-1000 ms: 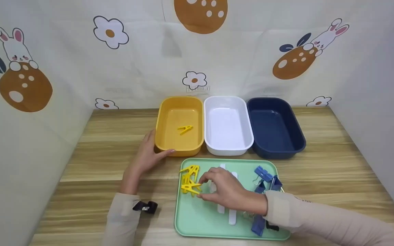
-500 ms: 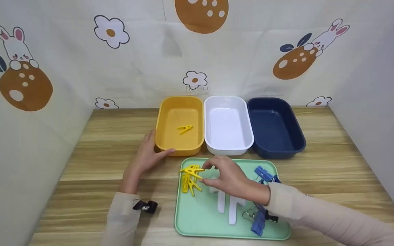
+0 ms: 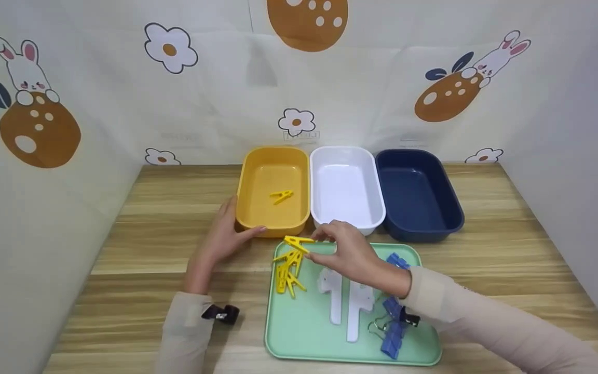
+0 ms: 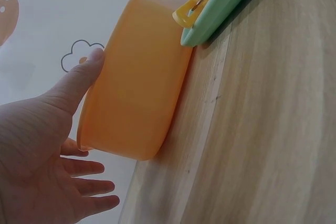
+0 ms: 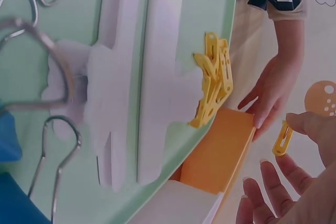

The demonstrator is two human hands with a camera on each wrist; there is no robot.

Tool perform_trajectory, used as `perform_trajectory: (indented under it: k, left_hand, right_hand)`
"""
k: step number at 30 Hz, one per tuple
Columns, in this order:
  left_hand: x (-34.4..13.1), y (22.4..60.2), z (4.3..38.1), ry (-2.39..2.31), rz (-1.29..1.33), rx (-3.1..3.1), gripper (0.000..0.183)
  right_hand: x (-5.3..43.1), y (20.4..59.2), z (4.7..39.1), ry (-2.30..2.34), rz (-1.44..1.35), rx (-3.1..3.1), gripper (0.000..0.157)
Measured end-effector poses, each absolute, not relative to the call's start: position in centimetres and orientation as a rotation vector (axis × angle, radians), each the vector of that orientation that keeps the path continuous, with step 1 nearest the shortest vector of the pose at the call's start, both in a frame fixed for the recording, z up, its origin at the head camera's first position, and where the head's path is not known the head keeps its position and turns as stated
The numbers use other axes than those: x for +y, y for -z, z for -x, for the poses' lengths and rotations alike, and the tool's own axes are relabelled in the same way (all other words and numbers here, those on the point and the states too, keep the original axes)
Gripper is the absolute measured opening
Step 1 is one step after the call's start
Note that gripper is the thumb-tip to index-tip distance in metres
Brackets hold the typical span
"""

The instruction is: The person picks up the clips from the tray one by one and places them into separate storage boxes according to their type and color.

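Note:
My right hand [image 3: 348, 254] pinches a yellow clothespin [image 3: 298, 243] between thumb and fingertips, above the far left edge of the green tray [image 3: 304, 340]. In the right wrist view the same clothespin [image 5: 283, 139] shows between thumb and index finger. My left hand [image 3: 222, 234] rests against the near left corner of the yellow bin [image 3: 275, 223]. In the left wrist view its thumb lies along the bin's rim and the other fingers are spread. One yellow clothespin [image 3: 282, 197] lies inside that bin. Several more yellow clothespins [image 3: 283, 275] sit at the tray's left side.
A white bin [image 3: 348, 189] and a navy bin [image 3: 418, 192] stand right of the yellow one. White bag clips [image 3: 353, 311] lie mid-tray. Blue binder clips [image 3: 393, 332] lie on its right, partly under my right forearm. A patterned backdrop rises behind.
My right hand has lifted a clothespin off the tray's pile and carried it away from me, toward the yellow bin. My left hand has stayed in place.

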State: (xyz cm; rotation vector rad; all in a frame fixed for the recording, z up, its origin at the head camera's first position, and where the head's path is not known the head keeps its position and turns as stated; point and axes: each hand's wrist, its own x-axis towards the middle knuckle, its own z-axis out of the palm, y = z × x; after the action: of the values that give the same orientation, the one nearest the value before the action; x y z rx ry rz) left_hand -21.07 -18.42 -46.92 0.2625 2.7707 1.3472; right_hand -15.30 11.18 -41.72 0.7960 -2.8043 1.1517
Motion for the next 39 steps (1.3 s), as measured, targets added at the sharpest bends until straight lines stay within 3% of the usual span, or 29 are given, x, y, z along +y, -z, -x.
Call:
perform_trajectory:
  k: [39]
  left_hand:
    - [-18.4, 47.2, 21.2, -1.341, -0.288, 2.795, 0.100]
  right_hand:
    - [10.8, 39.5, 20.5, -1.139, -0.632, -2.874, 0.029]
